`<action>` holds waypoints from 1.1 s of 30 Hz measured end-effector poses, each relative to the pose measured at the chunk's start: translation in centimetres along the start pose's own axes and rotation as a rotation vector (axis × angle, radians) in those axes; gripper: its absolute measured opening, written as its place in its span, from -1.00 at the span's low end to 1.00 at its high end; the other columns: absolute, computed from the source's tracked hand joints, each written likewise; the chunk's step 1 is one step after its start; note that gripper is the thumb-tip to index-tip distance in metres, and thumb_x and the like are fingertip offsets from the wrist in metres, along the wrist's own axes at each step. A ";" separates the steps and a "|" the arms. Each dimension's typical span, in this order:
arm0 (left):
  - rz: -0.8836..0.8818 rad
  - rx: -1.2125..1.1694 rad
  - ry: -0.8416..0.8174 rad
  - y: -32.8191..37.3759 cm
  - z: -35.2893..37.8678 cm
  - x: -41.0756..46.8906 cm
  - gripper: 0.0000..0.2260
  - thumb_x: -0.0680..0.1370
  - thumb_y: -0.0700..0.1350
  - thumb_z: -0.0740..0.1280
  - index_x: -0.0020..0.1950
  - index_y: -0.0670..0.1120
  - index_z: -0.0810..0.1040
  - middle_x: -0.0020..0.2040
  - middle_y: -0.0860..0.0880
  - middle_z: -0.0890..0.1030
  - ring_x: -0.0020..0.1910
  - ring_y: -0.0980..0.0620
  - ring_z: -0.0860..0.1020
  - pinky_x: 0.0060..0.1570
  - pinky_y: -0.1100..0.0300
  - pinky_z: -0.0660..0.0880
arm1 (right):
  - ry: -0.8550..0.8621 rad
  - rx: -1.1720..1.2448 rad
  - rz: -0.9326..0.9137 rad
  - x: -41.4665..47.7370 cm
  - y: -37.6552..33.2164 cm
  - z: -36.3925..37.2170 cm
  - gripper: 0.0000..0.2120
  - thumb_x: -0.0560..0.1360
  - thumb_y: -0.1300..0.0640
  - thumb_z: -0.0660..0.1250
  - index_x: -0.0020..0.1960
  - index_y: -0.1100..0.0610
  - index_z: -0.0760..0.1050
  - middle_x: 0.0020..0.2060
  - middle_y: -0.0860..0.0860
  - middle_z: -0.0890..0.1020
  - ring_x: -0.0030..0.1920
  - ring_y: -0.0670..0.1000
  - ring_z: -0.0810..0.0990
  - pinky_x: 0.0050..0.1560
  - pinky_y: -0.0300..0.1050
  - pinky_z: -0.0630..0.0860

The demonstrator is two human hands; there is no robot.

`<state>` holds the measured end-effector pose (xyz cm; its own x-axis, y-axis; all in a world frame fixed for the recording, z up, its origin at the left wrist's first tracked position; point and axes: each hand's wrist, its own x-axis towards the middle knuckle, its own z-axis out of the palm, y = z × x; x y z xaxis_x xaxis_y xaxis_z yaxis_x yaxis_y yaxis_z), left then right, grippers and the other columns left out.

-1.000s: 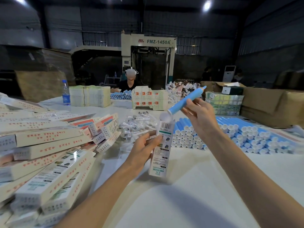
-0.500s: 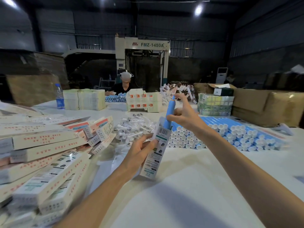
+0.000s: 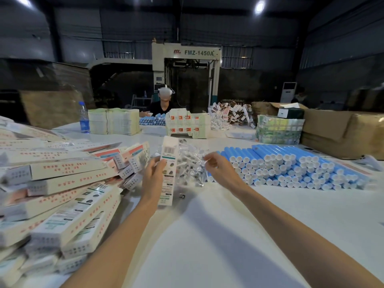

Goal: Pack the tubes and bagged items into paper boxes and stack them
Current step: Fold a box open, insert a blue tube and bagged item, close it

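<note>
My left hand (image 3: 152, 177) grips a long white paper box (image 3: 169, 161) and holds it upright over the table. No tube shows at the box's top. My right hand (image 3: 223, 171) reaches to the right edge of the pile of clear bagged items (image 3: 188, 163) just behind the box, and its fingertips pinch one bag there. A large stack of blue tubes (image 3: 291, 165) with white caps lies to the right of that hand. Filled paper boxes (image 3: 62, 183) are heaped at my left.
The white table (image 3: 207, 235) stretches in front of me. A small dark piece (image 3: 182, 196) lies by the box's foot. Farther back stand a water bottle (image 3: 83, 118), flat box stacks (image 3: 113, 121), a seated person (image 3: 164, 104) and brown cartons (image 3: 342, 132).
The blue tube my right hand held has gone down into the box and out of sight. That hand let go and dropped to the bag pile. The box now stands more upright.
</note>
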<state>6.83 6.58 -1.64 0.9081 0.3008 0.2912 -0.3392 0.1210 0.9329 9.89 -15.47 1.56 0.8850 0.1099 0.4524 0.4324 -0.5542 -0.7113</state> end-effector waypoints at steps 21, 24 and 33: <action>-0.054 -0.119 0.154 -0.3 -0.1 1.2 -0.84 0.69 0.07 0.31 0.17 0.07 0.63 -0.10 0.01 0.76 -0.17 -0.02 0.71 -0.22 0.11 0.53 | -0.173 -0.693 -0.446 -1.9 1.4 9.4 -0.86 0.68 0.20 0.26 0.18 0.18 0.56 0.23 0.14 0.47 0.07 0.22 0.58 0.00 0.08 0.52; -0.087 -0.154 0.066 -0.4 0.3 1.0 -0.83 0.69 0.07 0.35 0.21 0.04 0.63 -0.12 0.01 0.77 -0.18 -0.02 0.73 -0.19 0.05 0.61 | 0.042 -0.646 -0.418 -1.9 1.9 7.7 -0.85 0.67 0.16 0.31 0.16 0.12 0.63 0.08 0.06 0.61 0.09 0.15 0.57 0.13 0.07 0.48; -0.179 -0.238 -0.285 -0.8 2.8 -1.4 -0.66 0.56 0.04 0.49 0.31 0.00 0.62 0.10 -0.14 0.77 0.03 -0.09 0.74 -0.13 0.08 0.67 | 0.163 -0.052 0.031 -1.7 2.6 1.0 -0.90 0.62 0.12 0.43 0.04 0.13 0.70 -0.11 -0.08 0.60 -0.04 -0.03 0.54 0.05 -0.09 0.42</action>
<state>6.54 3.42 -2.17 0.9783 -0.0148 0.2066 -0.1863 0.3736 0.9087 9.72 -16.28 -1.59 0.8564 -0.0407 0.5147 0.3919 -0.5980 -0.6992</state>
